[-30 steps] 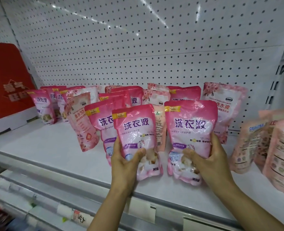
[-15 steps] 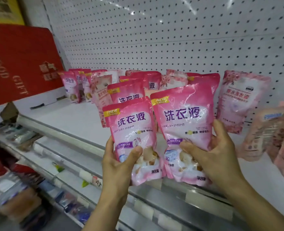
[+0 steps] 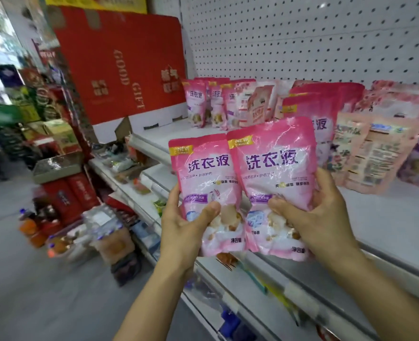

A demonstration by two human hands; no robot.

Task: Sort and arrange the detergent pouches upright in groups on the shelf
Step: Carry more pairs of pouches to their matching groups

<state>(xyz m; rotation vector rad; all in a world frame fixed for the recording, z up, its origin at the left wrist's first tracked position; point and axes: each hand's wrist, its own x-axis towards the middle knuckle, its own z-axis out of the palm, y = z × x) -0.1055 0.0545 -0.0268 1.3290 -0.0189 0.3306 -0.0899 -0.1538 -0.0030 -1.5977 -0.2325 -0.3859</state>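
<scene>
Pink plastic filled both hands — the left hand was closed round one pouch, the right hand round a second pouch, edges touching, held upright off the shelf. The step looked like carrying a matched pair; next they needed standing beside the like pouches at the far end.

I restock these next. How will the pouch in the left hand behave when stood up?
The pouch looks soft and crinkled, so probably floppy. Its glossy film may be slippery. Shelf pouches lean, so it likely tips.
</scene>
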